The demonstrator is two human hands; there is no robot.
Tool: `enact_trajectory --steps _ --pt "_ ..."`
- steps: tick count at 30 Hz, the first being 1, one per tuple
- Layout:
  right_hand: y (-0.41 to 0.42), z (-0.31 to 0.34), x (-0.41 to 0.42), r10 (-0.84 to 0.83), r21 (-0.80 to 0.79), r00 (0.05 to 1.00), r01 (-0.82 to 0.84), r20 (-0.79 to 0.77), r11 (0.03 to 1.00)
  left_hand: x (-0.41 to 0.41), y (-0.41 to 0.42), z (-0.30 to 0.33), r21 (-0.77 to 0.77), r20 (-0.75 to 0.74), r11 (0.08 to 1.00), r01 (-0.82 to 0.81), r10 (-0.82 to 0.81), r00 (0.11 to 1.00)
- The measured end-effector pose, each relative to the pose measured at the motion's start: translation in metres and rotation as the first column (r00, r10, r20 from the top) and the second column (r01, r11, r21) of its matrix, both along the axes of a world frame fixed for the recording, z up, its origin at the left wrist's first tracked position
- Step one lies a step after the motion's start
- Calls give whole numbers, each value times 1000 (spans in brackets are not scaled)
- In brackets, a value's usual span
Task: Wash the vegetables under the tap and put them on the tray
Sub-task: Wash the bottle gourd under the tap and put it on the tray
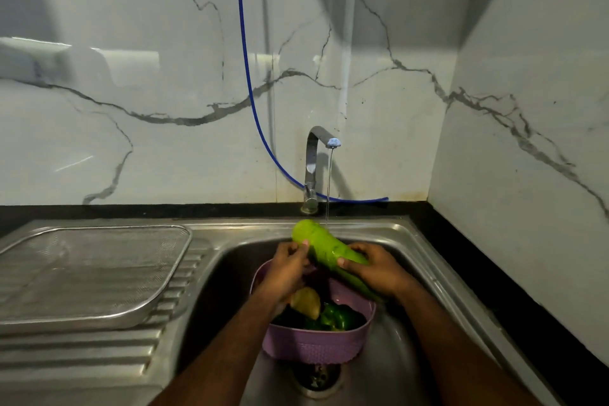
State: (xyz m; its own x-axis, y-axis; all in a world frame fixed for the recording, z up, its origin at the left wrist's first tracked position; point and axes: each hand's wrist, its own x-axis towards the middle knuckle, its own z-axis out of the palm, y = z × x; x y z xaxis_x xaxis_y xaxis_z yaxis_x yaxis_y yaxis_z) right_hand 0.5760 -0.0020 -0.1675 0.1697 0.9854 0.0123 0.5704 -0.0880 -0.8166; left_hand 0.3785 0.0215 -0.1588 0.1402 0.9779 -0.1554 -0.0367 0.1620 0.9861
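While water is being run from the tap in a thin stream, a long pale-green gourd is being held over the sink, its long axis slanting from the upper left, where its rounded end is pointing toward the back wall just beside the stream, down to the lower right, where its other end is being hidden behind the right wrist.

At the far left, a rectangular metal mesh tray with rounded corners is being carried by the ribbed steel draining board, well apart from the gourd. Further right, a blue hose is being hung down the veined marble wall and trailed along the black worktop behind the tap.

The left hand is being reached forward, fingers curled against the gourd's left flank, thumb tip laid on its skin. Beneath both hands, a purple perforated plastic basket is being rested in the steel basin above the drain, and a yellowish potato, a glossy green capsicum and some darker vegetables are being kept inside it. The right hand is being wrapped around the gourd's lower half, thumb across the smooth wet top, fingers curled over the far side.
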Motion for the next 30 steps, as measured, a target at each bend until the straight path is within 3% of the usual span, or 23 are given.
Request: enact_trajectory --steps 5,9,13,15,17,20,23,25,28,30 --pt "1 0 -16 4 -2 954 -5 -301 1000 1 -5 8 -72 196 988 134 -117 974" --pt "0 1 -41 -24 -58 846 -8 -532 998 8 -10 10 -130 251 964 233 -196 948" --pt "3 -3 -68 -120 -141 805 45 -581 989 12 -14 16 19 240 991 136 -136 961" --pt "5 -1 -75 -182 -147 868 127 -462 981 9 -9 17 123 156 984 126 -144 977" --pt "7 6 -77 -244 -115 882 215 -403 970 1 -5 18 238 -43 958 158 -153 987" --pt "11 22 -77 -178 -90 746 156 -642 984 -8 -5 14 374 -409 897 235 -67 910" --pt "24 26 -78 -132 24 716 202 -686 979 -15 4 6 389 -644 883 263 56 763" --pt "29 26 -84 -115 81 700 240 -704 967 -21 10 4 415 -726 868 271 137 673" --pt "37 24 -92 -101 127 654 293 -750 948 -22 14 2 458 -719 849 263 180 671" --pt "43 21 -93 -141 187 710 362 -690 913 -22 13 5 497 -753 821 282 247 610"
